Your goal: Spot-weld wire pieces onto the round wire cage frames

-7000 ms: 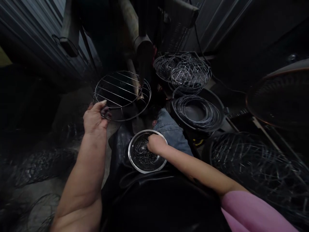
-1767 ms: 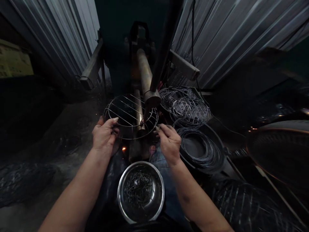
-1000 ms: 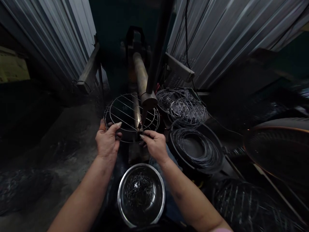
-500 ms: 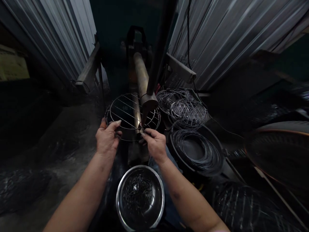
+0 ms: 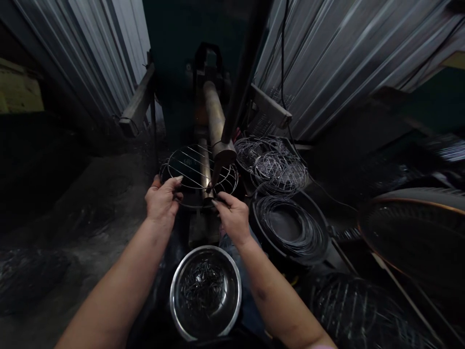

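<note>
A round wire rack (image 5: 185, 182) with parallel cross wires lies around the lower metal bar (image 5: 205, 167) of a machine. My left hand (image 5: 163, 198) grips the rack's left rim between thumb and fingers. Close to the rack's front edge, my right hand (image 5: 232, 211) is pinched; what sits between its fingertips is too small to make out. Just beyond those fingertips, the pointed tip (image 5: 214, 179) under the upper metal cylinder (image 5: 217, 121) comes down at the rack's rim.
A steel bowl (image 5: 175, 303) of short dark metal pieces stands below my hands. To the right are stacked wire racks (image 5: 279, 169) and a black basin (image 5: 321, 213) with wire rings (image 5: 308, 235). Corrugated metal sheets (image 5: 323, 63) rise behind, and a wooden beam (image 5: 136, 106) juts in at left.
The camera view has shifted slightly. The rack's front rim has tilted or risen a little near the machine's tip; both hands keep nearly the same places.
</note>
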The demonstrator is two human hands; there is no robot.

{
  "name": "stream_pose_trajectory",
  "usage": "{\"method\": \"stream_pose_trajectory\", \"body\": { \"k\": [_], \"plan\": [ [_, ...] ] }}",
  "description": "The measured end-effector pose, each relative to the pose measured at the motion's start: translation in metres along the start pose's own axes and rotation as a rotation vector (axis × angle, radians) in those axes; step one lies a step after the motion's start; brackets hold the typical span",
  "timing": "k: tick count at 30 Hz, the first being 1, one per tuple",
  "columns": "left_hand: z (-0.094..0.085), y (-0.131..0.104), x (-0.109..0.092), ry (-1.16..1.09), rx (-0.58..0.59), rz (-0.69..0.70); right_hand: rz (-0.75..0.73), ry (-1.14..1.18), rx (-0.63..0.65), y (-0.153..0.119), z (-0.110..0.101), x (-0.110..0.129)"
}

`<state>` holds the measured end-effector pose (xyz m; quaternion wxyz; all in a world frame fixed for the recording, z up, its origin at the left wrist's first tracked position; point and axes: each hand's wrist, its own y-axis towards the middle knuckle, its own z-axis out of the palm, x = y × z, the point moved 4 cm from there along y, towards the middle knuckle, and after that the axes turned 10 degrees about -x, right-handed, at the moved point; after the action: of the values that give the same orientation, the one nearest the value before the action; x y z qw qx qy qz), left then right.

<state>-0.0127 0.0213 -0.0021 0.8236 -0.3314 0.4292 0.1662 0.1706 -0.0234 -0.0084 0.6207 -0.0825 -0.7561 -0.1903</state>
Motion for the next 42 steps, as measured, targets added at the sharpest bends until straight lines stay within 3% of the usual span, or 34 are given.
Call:
{"method": "stream_pose_trajectory", "body": {
  "k": [3, 8, 17, 23, 29, 32, 37, 39, 42],
  "plan": [
    [0.0, -0.001, -0.001, -0.009, 0.02, 0.015, -0.127, -0.102, -0.057, -0.003, -0.004, 0.003],
    [0.001, -0.002, -0.001, 0.005, 0.001, 0.018, -0.058, 0.001, 0.0, -0.001, 0.003, -0.004],
    [0.003, -0.001, -0.001, 0.038, 0.01, -0.008, -0.086, 0.077, 0.018, 0.0, 0.005, -0.008],
    [-0.002, 0.007, -0.001, 0.072, 0.017, -0.038, 0.028, 0.135, 0.053, 0.0, 0.006, -0.014],
    [0.015, 0.044, -0.015, 0.118, 0.192, 0.021, -0.244, -0.09, -0.042, -0.036, -0.021, -0.014],
    [0.019, 0.057, -0.013, 0.203, 0.235, -0.003, -0.297, -0.249, 0.124, -0.063, -0.027, -0.021],
    [-0.007, 0.04, -0.013, 0.143, 0.13, 0.041, -0.076, -0.768, 0.677, -0.102, -0.01, -0.062],
    [-0.02, 0.023, -0.015, 0.108, 0.082, 0.055, 0.0, -0.961, 0.78, -0.112, 0.0, -0.077],
    [-0.035, 0.001, -0.016, 0.059, 0.029, 0.055, 0.049, -1.079, 0.822, -0.123, 0.014, -0.089]
  ]
}}
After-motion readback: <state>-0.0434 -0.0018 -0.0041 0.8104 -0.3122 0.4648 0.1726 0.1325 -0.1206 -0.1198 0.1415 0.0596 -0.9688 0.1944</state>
